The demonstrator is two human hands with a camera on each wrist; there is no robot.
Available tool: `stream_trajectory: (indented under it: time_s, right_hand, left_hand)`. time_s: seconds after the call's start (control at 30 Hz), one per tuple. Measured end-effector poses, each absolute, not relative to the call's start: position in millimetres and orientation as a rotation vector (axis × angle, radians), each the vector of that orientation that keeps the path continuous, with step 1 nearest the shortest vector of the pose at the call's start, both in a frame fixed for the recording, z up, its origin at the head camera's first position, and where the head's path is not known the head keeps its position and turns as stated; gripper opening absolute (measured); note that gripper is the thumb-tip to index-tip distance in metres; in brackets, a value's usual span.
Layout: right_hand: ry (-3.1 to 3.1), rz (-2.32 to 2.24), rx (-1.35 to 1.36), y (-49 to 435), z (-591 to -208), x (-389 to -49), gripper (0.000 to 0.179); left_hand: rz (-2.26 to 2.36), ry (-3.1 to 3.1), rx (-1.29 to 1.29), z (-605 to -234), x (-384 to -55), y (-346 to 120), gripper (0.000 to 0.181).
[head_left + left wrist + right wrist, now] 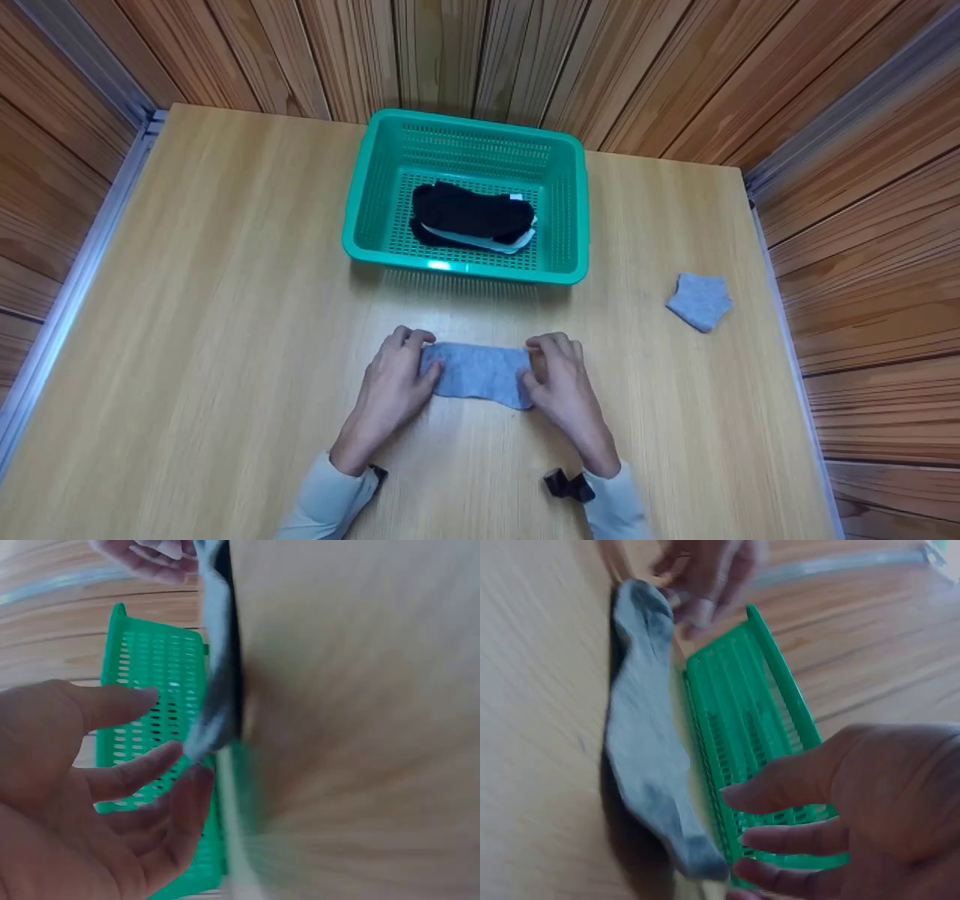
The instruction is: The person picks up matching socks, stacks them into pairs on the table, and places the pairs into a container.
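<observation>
A grey sock (480,373) lies flat and crosswise on the table, between both hands. At its left end is my left hand (394,379); in the left wrist view the fingertips (174,754) touch the cloth while the thumb stands away from it. My right hand (562,382) is at the other end. Seen from the right wrist, its thumb and fingers are spread apart beside the sock (645,720), without a pinch on it. Another grey sock (701,301), folded small, rests by itself at the right.
Behind the hands stands a green plastic basket (465,271) with perforated walls. Inside it lies a small pile of black socks (480,212) with a pale one between them. Wood-plank walls (465,60) border the wooden table (225,300) at the back and sides.
</observation>
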State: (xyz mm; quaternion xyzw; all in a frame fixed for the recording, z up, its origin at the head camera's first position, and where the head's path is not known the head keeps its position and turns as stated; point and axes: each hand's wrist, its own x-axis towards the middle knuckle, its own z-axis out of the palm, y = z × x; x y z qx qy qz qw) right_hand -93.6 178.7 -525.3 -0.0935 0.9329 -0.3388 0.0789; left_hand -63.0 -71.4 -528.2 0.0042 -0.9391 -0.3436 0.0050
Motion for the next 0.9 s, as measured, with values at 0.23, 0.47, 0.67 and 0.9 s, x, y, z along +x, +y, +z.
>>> stream_trajectory:
  time_s: [0.23, 0.47, 0.67, 0.9]
  right_hand:
    - [2.807, -0.881, -0.638, 169, -530, -84, 0.032]
    - [2.857, -0.727, -0.684, 173, -535, -85, 0.039]
    - [2.875, -0.744, -0.676, 179, -537, -88, 0.043]
    - [2.817, -0.783, -0.708, 182, -539, -88, 0.044]
  left_hand:
    - [-1.148, -2.959, -0.246, -526, -62, -69, 0.019]
    - [-1.024, -3.028, -0.317, -535, -61, -74, 0.018]
    - [-0.854, -3.072, -0.297, -536, -60, -77, 0.019]
    - [-0.775, -3.085, -0.263, -536, -56, -78, 0.016]
